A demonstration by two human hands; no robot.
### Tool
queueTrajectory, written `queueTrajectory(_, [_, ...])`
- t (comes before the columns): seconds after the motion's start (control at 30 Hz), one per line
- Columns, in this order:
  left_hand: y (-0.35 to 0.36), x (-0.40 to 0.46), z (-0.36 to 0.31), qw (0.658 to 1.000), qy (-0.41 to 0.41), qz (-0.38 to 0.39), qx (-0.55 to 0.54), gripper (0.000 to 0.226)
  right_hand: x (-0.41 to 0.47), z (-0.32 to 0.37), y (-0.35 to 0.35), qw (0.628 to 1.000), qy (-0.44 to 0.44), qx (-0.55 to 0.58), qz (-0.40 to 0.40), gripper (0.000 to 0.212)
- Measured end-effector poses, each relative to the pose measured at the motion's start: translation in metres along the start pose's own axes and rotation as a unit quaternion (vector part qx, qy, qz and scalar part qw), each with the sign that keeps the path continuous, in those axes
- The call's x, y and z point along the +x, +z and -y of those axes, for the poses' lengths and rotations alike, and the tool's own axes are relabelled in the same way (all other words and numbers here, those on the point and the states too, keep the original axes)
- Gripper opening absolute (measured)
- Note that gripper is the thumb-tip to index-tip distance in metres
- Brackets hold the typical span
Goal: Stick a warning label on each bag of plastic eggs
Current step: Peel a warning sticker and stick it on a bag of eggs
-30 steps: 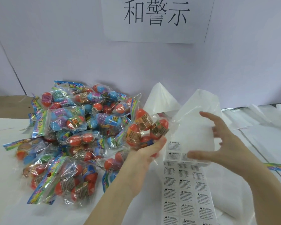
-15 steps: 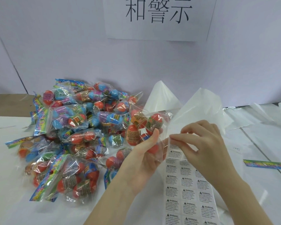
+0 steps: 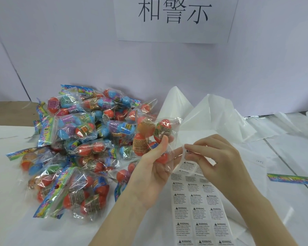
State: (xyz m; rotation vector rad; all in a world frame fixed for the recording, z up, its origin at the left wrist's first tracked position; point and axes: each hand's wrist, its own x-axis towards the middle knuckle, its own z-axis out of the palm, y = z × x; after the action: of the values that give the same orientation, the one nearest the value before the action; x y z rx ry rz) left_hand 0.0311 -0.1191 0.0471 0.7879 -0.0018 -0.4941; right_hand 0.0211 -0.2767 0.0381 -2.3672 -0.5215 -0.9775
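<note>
Since half a second ago, right hand [image 3: 219,157] lifts the sheet's top, pinching a warning label [image 3: 188,153] off the label sheet [image 3: 199,210]. Left hand [image 3: 155,167] grips the egg bag [image 3: 155,137] alongside, above the tabletop [image 3: 283,210], so transfer is short.

eggs [image 3: 163,129]: orange, blue | bags [image 3: 82,128]: clear, rainbow headers | label sheet [image 3: 201,210]: white, black WARNING text

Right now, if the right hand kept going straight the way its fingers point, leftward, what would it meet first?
Most likely the held bag of eggs in the left hand. The right hand pinches a warning label right beside that bag's clear film. Depth is unclear.
</note>
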Motion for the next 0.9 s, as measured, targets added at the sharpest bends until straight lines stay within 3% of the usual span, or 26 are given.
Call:
queueTrajectory(0.4, [-0.003,0.003,0.007,1.000,0.016,0.004,0.012,0.019,0.000,0.003,0.002,0.993,-0.056,-0.083,-0.066,0.007])
queueTrajectory(0.53, [-0.007,0.006,0.007,1.000,0.012,0.009,-0.017,0.025,-0.003,0.003,0.004,0.986,-0.097,-0.118,-0.070,0.020])
queueTrajectory(0.9, [-0.009,0.008,0.007,0.999,-0.009,0.021,-0.035,0.046,-0.003,0.009,0.006,0.981,-0.106,-0.156,-0.054,0.011])
